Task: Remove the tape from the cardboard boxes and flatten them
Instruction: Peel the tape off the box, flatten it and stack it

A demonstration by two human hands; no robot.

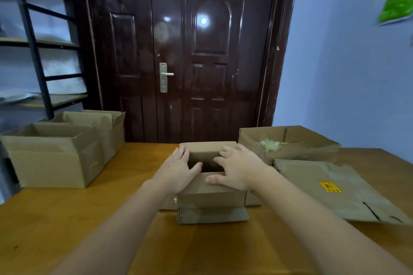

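A small open cardboard box stands in the middle of the wooden table, its flaps spread out at the bottom. My left hand rests flat on the box's left top edge, fingers apart. On the right and near edge lies my right hand, fingers spread, thumb on the near wall. Neither hand is closed around anything. The inside of the box looks dark and empty.
Two open cardboard boxes stand at the table's left. At the back right an open box holds crumpled tape. Flattened cardboard with a yellow sticker lies on the right. A dark door and a shelf rack stand behind.
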